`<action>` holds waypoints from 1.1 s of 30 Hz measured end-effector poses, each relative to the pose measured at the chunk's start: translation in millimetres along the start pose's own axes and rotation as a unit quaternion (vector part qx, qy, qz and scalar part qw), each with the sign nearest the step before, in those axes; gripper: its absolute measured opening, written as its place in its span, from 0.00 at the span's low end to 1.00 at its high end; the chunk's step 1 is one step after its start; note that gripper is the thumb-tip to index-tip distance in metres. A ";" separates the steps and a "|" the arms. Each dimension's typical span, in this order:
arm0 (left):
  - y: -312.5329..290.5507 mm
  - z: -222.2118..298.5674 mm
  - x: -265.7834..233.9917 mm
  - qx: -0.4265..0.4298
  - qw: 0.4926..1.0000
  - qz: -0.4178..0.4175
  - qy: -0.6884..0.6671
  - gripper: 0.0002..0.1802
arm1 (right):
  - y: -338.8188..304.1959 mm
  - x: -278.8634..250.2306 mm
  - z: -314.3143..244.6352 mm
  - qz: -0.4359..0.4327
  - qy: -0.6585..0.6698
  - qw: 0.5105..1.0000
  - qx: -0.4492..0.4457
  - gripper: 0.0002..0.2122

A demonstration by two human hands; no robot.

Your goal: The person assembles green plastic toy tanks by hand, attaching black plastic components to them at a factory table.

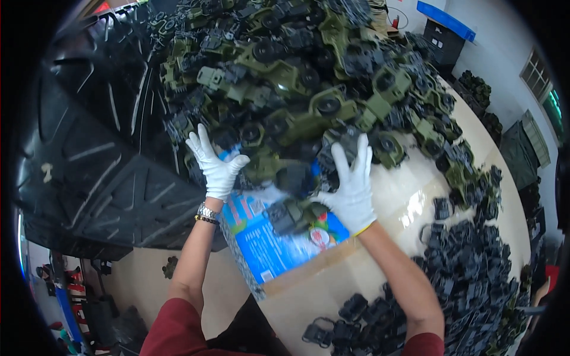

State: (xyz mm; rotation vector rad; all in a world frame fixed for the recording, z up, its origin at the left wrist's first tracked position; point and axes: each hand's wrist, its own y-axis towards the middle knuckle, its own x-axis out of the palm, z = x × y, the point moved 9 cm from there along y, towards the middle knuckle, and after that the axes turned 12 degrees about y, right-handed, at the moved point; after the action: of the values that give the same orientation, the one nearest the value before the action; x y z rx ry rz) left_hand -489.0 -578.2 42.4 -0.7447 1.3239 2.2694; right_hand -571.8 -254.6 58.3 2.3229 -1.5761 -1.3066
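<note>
White gloves cover both my hands. My left hand (217, 169) is spread open at the near edge of a large heap of dark-green toy military trucks (285, 77); nothing shows in its grasp. To its right, my right hand (351, 190) has its fingers stretched apart beside the heap, with no toy held in it. Between and just below the hands, a green toy truck (291, 215) lies on a blue printed package (267, 249), close to my right thumb. More toys between the hands are blurred, so I cannot tell whether my fingertips touch any.
A big black ribbed plastic bin (113, 160) lies tilted along the left side. Dark grey small parts (469, 273) are piled at the right of the beige table (332, 296). A dark crate with a blue lid (445, 35) stands at the back right.
</note>
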 end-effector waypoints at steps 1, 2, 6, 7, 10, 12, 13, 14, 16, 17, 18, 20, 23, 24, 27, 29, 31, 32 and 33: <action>16.5 -0.2 8.4 -0.024 1.000 -0.005 -0.013 0.79 | 10.6 6.1 -2.4 0.042 0.047 0.998 -0.026 0.53; 29.6 -1.4 21.0 0.001 0.999 -0.007 0.052 0.78 | 25.6 21.0 -5.4 0.056 0.067 0.995 -0.041 0.51; 91.6 -8.6 53.0 0.012 0.985 0.000 0.174 0.78 | 53.5 37.8 11.2 0.144 0.064 0.988 -0.005 0.46; 106.2 -4.3 64.1 -0.054 0.976 -0.060 0.201 0.78 | 63.2 39.0 18.0 0.165 0.071 0.984 -0.020 0.46; 126.7 -26.3 79.0 -0.083 0.966 -0.012 0.245 0.75 | 99.1 37.0 14.4 0.157 0.076 0.983 -0.059 0.45; 143.5 -31.3 89.2 -0.094 0.955 0.034 0.280 0.72 | 134.8 42.5 13.8 0.110 0.034 0.993 -0.035 0.43; 150.9 -32.6 94.6 -0.096 0.955 0.039 0.277 0.70 | 147.3 47.8 22.3 0.105 0.061 0.992 -0.019 0.43; 157.8 -32.8 99.0 -0.097 0.956 0.044 0.274 0.69 | 156.9 50.5 26.3 0.106 0.059 0.992 -0.019 0.43; 173.7 -30.2 110.1 -0.115 0.950 0.023 0.288 0.67 | 172.6 55.2 28.4 0.107 0.054 0.992 -0.045 0.43; 178.4 -33.6 115.2 -0.133 0.943 0.003 0.305 0.65 | 183.3 57.6 28.3 0.102 0.048 0.993 -0.044 0.44; 179.6 -41.0 117.1 -0.136 0.945 0.030 0.297 0.64 | 194.7 60.8 26.5 0.089 0.033 0.994 -0.047 0.44; 187.2 -42.2 122.0 -0.163 0.941 0.040 0.294 0.63 | 221.0 59.5 33.5 0.096 0.018 0.994 -0.049 0.44; 204.3 -26.7 124.2 -0.118 0.945 0.102 0.288 0.62 | 234.8 59.3 62.9 0.112 0.030 0.988 -0.098 0.41; 204.3 -25.0 127.1 -0.095 0.950 0.122 0.271 0.62 | 235.5 55.8 67.5 0.116 0.034 0.987 -0.106 0.41; 195.6 -27.3 129.7 -0.114 0.971 0.102 0.185 0.66 | 228.3 55.2 70.1 0.080 0.022 0.994 -0.074 0.44; 193.0 -26.9 114.1 -0.104 0.979 0.174 0.013 0.67 | 210.6 61.6 62.6 0.050 0.010 0.998 -0.046 0.45; 204.0 -3.9 108.2 -0.027 0.988 0.129 0.076 0.68 | 191.4 60.4 61.2 0.064 -0.001 0.998 -0.025 0.45; 209.7 6.2 112.3 -0.006 0.986 0.093 0.137 0.68 | 183.8 63.4 64.1 0.074 -0.013 0.997 -0.022 0.45; 216.2 13.6 120.4 0.020 0.980 0.076 0.185 0.71 | 180.3 67.5 72.0 0.094 0.051 0.994 -0.023 0.44</action>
State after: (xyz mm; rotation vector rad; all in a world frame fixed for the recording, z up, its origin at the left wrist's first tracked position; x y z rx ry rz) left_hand -712.0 -657.7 115.8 -1.1284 1.6364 2.2867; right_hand -744.7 -365.7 54.4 2.1181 -1.6650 -1.1520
